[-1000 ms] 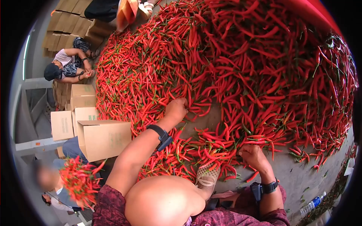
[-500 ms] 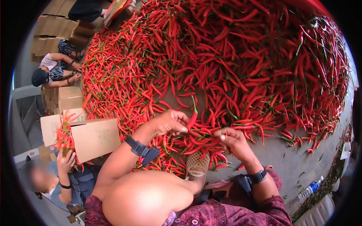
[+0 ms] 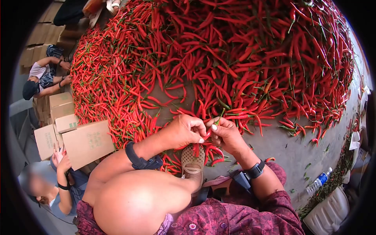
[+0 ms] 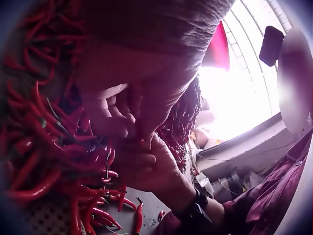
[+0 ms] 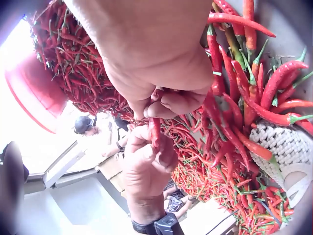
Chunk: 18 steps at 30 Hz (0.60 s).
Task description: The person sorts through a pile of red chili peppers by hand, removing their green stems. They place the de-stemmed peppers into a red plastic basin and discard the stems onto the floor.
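Observation:
Both hands meet in front of the knee, over a single red chili pepper [image 5: 154, 133]. My left hand [image 3: 187, 130] pinches its red body between thumb and fingers. At the other end, my right hand [image 3: 228, 137] pinches it near the green stem [image 3: 220, 116], which points up between the fingers in the head view. In the right wrist view the left hand [image 5: 145, 169] is below and the right hand [image 5: 161, 68] above, with red flesh showing between them. More chilies [image 3: 214, 153] lie loose just under the hands, beside a woven shoe [image 3: 192, 158].
A large chili heap [image 3: 243, 58] spreads ahead and to the left over grey floor [image 3: 270, 156]. Cardboard boxes [image 3: 89, 143] stand at the left, near a seated person [image 3: 64, 184]; another person [image 3: 43, 76] crouches farther off. A plastic bottle [image 3: 319, 181] lies at the right.
My left hand has come back from the pile with a chili pepper. My right hand has left the chilies at the right, met the left hand and now pinches the stem end.

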Motion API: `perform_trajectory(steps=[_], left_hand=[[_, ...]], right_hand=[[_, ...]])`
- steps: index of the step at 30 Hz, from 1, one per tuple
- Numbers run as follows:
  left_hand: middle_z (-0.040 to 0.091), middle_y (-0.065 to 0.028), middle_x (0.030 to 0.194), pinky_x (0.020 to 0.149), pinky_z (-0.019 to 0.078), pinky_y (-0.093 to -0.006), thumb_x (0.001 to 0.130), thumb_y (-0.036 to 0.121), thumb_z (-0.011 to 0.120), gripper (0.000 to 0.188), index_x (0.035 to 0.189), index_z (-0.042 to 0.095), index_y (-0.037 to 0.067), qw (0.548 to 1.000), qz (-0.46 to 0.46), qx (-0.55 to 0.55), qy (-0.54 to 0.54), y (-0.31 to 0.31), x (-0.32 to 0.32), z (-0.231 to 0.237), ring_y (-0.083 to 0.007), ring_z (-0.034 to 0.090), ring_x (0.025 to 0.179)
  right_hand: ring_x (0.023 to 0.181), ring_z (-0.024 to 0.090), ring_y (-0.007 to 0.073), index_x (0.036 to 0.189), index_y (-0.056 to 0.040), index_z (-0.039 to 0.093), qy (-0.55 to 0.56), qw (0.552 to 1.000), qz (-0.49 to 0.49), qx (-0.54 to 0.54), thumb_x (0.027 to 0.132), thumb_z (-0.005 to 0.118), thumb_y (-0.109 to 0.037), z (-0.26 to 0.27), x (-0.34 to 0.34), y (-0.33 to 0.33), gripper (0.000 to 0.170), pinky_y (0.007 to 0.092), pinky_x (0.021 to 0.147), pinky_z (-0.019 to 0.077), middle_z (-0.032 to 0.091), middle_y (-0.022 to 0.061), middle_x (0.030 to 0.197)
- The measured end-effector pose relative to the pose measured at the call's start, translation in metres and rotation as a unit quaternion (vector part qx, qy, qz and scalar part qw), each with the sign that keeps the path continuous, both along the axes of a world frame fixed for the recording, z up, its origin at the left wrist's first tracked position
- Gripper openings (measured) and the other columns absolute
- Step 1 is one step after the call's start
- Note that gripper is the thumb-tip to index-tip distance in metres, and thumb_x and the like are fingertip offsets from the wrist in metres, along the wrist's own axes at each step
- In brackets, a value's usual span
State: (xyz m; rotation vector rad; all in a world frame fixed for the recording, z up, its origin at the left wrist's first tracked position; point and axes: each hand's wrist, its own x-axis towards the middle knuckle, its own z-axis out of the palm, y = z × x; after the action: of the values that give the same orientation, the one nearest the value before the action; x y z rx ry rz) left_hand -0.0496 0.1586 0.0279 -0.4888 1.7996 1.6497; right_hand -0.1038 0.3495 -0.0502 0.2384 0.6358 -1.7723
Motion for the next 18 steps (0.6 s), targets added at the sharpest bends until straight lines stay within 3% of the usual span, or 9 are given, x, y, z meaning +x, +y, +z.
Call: perform_trajectory(steps=[2, 3, 4, 5, 7, 8, 10, 13, 18], left_hand=[[0.064, -0.0004, 0.076, 0.058, 0.0484, -0.0217, 0.078, 0.005, 0.069, 0.013, 0.091, 0.066, 0.002, 0.998, 0.013, 0.010, -0.067, -0.008, -0.019, 0.018, -0.0052, 0.058, 0.068], [0.065, -0.0004, 0.078, 0.059, 0.0478, -0.0219, 0.080, 0.009, 0.068, 0.014, 0.092, 0.066, 0.002, 0.996, 0.041, -0.072, -0.037, -0.018, -0.021, 0.008, -0.0045, 0.058, 0.069], [0.065, 0.0002, 0.079, 0.061, 0.0484, -0.0230, 0.080, 0.011, 0.068, 0.016, 0.093, 0.066, 0.003, 0.980, 0.041, -0.183, 0.063, -0.034, -0.024, -0.002, -0.0062, 0.059, 0.069], [0.065, -0.0019, 0.081, 0.066, 0.0493, -0.0261, 0.078, 0.011, 0.068, 0.017, 0.092, 0.066, 0.002, 0.953, 0.094, -0.258, 0.130, -0.050, -0.025, -0.015, -0.0109, 0.061, 0.073], [0.058, -0.0147, 0.099, 0.083, 0.0469, -0.0390, 0.070, 0.013, 0.074, 0.034, 0.098, 0.061, 0.001, 0.831, 0.045, -0.499, 0.241, -0.084, -0.034, -0.025, -0.0308, 0.057, 0.094], [0.054, -0.0179, 0.114, 0.091, 0.0429, -0.0430, 0.066, 0.019, 0.079, 0.057, 0.114, 0.054, 0.001, 0.788, 0.035, -0.561, 0.249, -0.101, -0.036, -0.034, -0.0356, 0.050, 0.107], [0.049, -0.0206, 0.123, 0.095, 0.0419, -0.0445, 0.061, 0.025, 0.083, 0.081, 0.127, 0.043, 0.001, 0.742, 0.053, -0.633, 0.216, -0.127, -0.047, -0.052, -0.0381, 0.046, 0.116], [0.043, -0.0236, 0.130, 0.098, 0.0402, -0.0454, 0.057, 0.028, 0.086, 0.094, 0.132, 0.036, 0.000, 0.806, 0.087, -0.557, 0.179, -0.156, -0.069, -0.070, -0.0410, 0.040, 0.123], [0.032, -0.0248, 0.138, 0.099, 0.0411, -0.0456, 0.057, 0.024, 0.084, 0.092, 0.133, 0.036, 0.004, 0.793, 0.103, -0.589, 0.114, -0.152, -0.093, -0.075, -0.0427, 0.041, 0.123]], right_hand=[[0.050, 0.044, 0.0062, 0.107, -0.0032, 0.061, -0.034, 0.997, -0.014, -0.074, 0.090, 0.063, -0.019, -0.005, -0.004, 0.004, 0.024, 0.0196, 0.045, 0.0332, 0.053, -0.0005, 0.064], [0.049, 0.043, 0.0080, 0.109, -0.0024, 0.060, -0.053, 0.994, -0.014, -0.092, 0.090, 0.062, -0.021, -0.002, -0.008, 0.006, 0.027, 0.0222, 0.046, 0.0326, 0.051, 0.0005, 0.063], [0.050, 0.043, 0.0082, 0.110, -0.0023, 0.059, -0.063, 0.993, -0.016, -0.102, 0.091, 0.061, -0.022, -0.002, -0.011, 0.009, 0.027, 0.0228, 0.046, 0.0326, 0.051, 0.0007, 0.063], [0.050, 0.043, 0.0084, 0.111, -0.0022, 0.059, -0.071, 0.991, -0.018, -0.113, 0.091, 0.061, -0.022, -0.002, -0.014, 0.011, 0.028, 0.0233, 0.046, 0.0326, 0.051, 0.0009, 0.063], [0.050, 0.041, 0.0089, 0.114, -0.0016, 0.057, -0.074, 0.988, -0.013, -0.133, 0.092, 0.059, -0.023, -0.003, -0.019, 0.012, 0.030, 0.0245, 0.047, 0.0330, 0.049, 0.0013, 0.063], [0.050, 0.040, 0.0088, 0.114, -0.0015, 0.057, -0.086, 0.987, -0.012, -0.139, 0.092, 0.059, -0.022, -0.005, -0.018, 0.013, 0.030, 0.0244, 0.047, 0.0328, 0.049, 0.0012, 0.063], [0.050, 0.039, 0.0086, 0.114, -0.0013, 0.057, -0.100, 0.982, -0.004, -0.159, 0.092, 0.058, -0.022, -0.010, -0.019, 0.012, 0.030, 0.0242, 0.048, 0.0323, 0.047, 0.0010, 0.063], [0.048, 0.042, 0.0109, 0.106, -0.0004, 0.056, -0.079, 0.987, 0.007, -0.142, 0.086, 0.066, -0.022, -0.007, -0.021, 0.011, 0.031, 0.0250, 0.044, 0.0335, 0.047, 0.0031, 0.061], [0.049, 0.043, 0.0101, 0.103, -0.0009, 0.060, -0.088, 0.990, 0.000, -0.111, 0.085, 0.067, -0.019, -0.005, -0.023, 0.005, 0.027, 0.0237, 0.045, 0.0353, 0.052, 0.0039, 0.064]])
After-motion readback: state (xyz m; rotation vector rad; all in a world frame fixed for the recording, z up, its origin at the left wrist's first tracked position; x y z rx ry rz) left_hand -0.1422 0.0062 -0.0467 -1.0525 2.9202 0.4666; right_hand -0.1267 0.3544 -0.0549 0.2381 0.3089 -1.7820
